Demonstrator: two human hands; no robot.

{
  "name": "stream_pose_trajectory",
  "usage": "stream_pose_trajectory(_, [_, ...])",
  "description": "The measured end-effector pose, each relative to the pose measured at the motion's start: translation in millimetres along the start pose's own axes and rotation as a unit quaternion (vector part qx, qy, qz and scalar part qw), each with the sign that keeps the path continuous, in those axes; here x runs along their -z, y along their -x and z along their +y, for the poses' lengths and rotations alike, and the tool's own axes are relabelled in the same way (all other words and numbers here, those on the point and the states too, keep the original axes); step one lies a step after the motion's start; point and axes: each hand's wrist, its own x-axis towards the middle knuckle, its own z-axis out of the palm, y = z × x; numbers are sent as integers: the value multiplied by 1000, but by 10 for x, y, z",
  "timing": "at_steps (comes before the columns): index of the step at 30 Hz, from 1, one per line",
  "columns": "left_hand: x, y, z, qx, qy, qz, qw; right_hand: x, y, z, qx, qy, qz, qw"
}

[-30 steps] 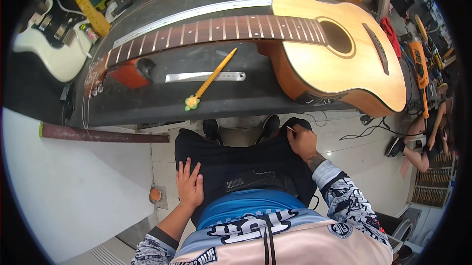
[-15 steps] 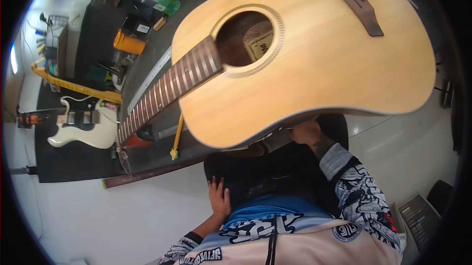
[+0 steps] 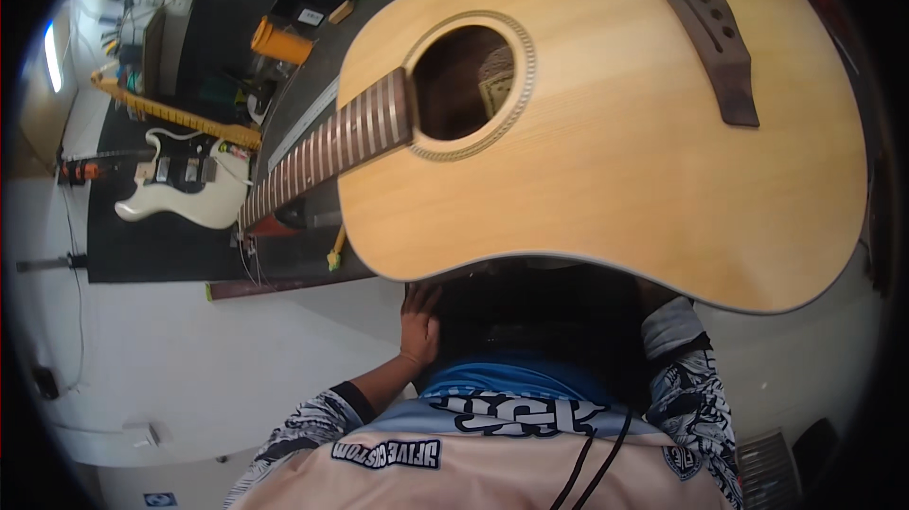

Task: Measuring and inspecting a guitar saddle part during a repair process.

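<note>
Head view has swung in over guitar, whose near edge now hides right hand; I can't tell its fingers' state. Guitar lies on table, neck leftward, white guitar beyond. Left hand rests on lap, fingers slightly spread, empty.

1. Acoustic guitar: body hides part of bench near edge; neck points to left edge.
2. White electric guitar: toward left edge.
3. Yellow stick: by near edge.
4. Left hand: flat on lap.
5. Right hand: hidden behind guitar.
</note>
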Motion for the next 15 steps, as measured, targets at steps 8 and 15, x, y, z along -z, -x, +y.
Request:
stream_pose_trajectory(8, [-26,-282,243,-1,-37,-16,999,62,270,236,-141,63,-149,977])
stream_pose_trajectory(15, [-36,-86,222,-114,-8,3,993,200,615,-398,-105,-143,-85,980])
